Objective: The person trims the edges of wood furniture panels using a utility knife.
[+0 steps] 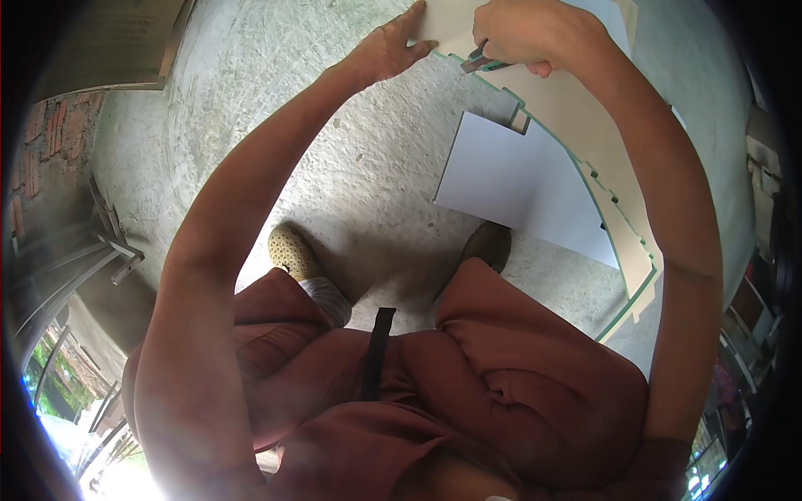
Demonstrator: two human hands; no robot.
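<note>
A long beige board (pixel 576 117) with a notched green edge runs from the top of the view down the right side. My left hand (pixel 388 48) rests at its upper left end, thumb and fingers spread along the edge. Gripped in my right hand (pixel 530 33) is what looks like a utility knife (pixel 476 63), its metal tip pointing down-left over the green edge. The fingers of that hand are curled round the handle, which is mostly hidden.
White sheets (pixel 510 175) lie on the concrete floor (pixel 376 175), partly under the board. My shoes (pixel 294 250) are below, on either side of the middle. A brown panel (pixel 100 50) stands upper left, near bricks (pixel 63 134) and a metal frame (pixel 117 250).
</note>
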